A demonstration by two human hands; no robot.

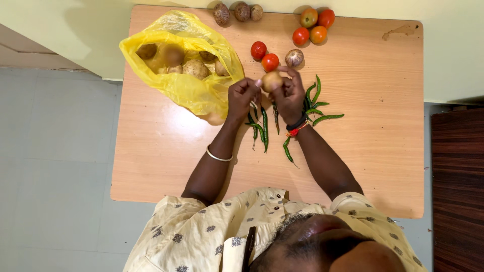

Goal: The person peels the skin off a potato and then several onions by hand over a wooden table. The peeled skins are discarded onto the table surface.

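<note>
Obs: both hands raised over the middle of the wooden table (383, 166). Right hand (290, 95) grasps a small pale onion (271, 80) from the side, fingers curled around it. Left hand (243, 95) is pinched closed at the onion's 9 o'clock edge, fingertips apparently on its skin; whether it grips a flake of peel I cannot tell.

Surroundings: green chillies (262, 128) lie scattered directly beneath and at 3 o'clock of the hands. Two red tomatoes (264, 56) sit at 12 o'clock, just beyond the onion, with another onion at 1 o'clock. An open yellow plastic bag (186, 83) holding potatoes (195, 69) lies at 9–10 o'clock, close to the left hand. More tomatoes (313, 26) sit farther off at 1 o'clock, near the far edge.

Risks (judgement):
- The onion is held in the air by one hand only; a hard tug from the pinching hand could pull it free, dropping it onto the chillies.
- A dropped onion may roll into the near tomatoes and set them rolling.
- The left forearm passes near the bag's mouth; a sideways sweep could drag the bag and spill potatoes.
</note>
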